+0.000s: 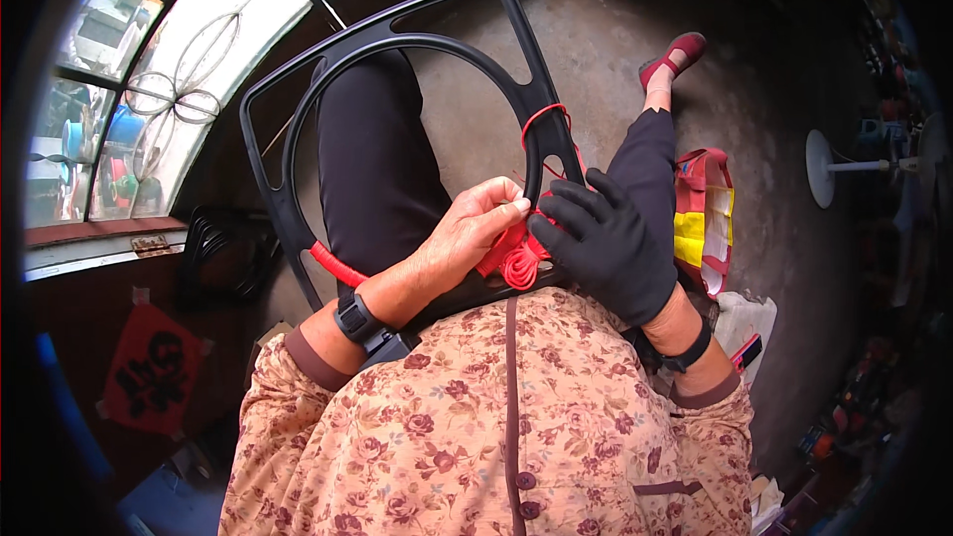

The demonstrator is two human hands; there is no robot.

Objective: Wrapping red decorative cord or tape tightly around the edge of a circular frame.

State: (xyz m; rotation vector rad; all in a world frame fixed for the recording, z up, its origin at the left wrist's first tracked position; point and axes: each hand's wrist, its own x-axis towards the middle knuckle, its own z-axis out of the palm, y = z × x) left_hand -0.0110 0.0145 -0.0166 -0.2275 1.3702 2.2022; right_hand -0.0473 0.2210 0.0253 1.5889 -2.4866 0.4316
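Observation:
A black plastic frame [521,94] with a round inner ring lies tilted across my lap. Red cord [521,266] hangs in a bundle by the ring's near right side, and a strand loops around the frame higher up. More cord is wound tightly on the ring's lower left part. Bare, my left hand [476,223] pinches thumb and forefinger together at the ring, with red cord at the fingertips. My right hand [611,253], in a black glove, lies beside the ring with its fingers stretched out, partly covering the cord bundle.
A red and yellow bag [707,223] stands on the floor to the right. Farther right is a white fan [822,169]. Dark frames [223,258] are stacked at left below a barred window [169,99]. A phone [747,351] rests on something white near my right wrist.

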